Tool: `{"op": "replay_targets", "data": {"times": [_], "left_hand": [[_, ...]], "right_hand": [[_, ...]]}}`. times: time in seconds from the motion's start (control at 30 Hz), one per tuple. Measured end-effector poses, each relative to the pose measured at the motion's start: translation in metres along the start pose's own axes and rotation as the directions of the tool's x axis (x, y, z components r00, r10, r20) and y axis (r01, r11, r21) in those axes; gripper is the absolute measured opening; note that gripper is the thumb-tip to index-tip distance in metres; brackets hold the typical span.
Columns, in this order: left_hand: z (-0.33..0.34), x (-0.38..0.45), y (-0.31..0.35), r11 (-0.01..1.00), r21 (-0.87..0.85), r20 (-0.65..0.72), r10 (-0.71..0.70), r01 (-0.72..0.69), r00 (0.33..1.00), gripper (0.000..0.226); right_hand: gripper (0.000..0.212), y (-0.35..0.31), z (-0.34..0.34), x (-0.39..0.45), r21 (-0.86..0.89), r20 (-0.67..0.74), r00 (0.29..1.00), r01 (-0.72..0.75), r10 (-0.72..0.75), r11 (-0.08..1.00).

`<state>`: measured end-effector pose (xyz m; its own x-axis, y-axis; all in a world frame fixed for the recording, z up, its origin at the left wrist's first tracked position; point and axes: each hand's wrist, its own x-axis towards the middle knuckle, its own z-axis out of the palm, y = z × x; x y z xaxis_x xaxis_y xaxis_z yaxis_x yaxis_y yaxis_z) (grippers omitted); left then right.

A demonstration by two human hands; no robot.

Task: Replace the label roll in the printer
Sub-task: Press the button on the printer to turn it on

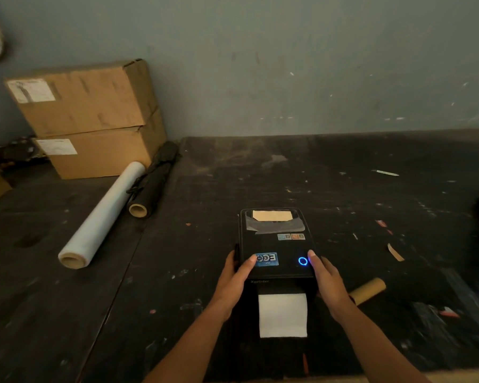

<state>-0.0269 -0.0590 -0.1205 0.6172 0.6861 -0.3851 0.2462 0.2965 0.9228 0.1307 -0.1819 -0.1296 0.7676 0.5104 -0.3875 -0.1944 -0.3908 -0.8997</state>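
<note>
My left hand (237,275) grips the left side of the black printer (277,246), thumb lying on its closed lid; my right hand (328,280) clasps the right side, thumb by the glowing blue ring (302,261). White label paper (283,315) hangs from the near slot. An empty cardboard core (367,291) lies just right on the dark table (233,183).

Glossy black plastic printer (274,244), matt white paper label (282,315), scuffed dark tabletop (233,175).

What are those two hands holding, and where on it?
The black label printer: the left hand and right hand clasp its front corners, thumbs on the closed lid.
</note>
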Motion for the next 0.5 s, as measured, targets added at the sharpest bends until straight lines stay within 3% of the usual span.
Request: {"op": "replay_targets", "data": {"times": [0.5], "left_hand": [[0.0025,-0.0044,0.0020,0.999,-0.005,-0.028,-0.032,0.031,0.999,0.068]], "right_hand": [[0.050,0.0003,0.0020,0.0010,0.044,-0.031,0.999,-0.022,0.023,0.999]]}}
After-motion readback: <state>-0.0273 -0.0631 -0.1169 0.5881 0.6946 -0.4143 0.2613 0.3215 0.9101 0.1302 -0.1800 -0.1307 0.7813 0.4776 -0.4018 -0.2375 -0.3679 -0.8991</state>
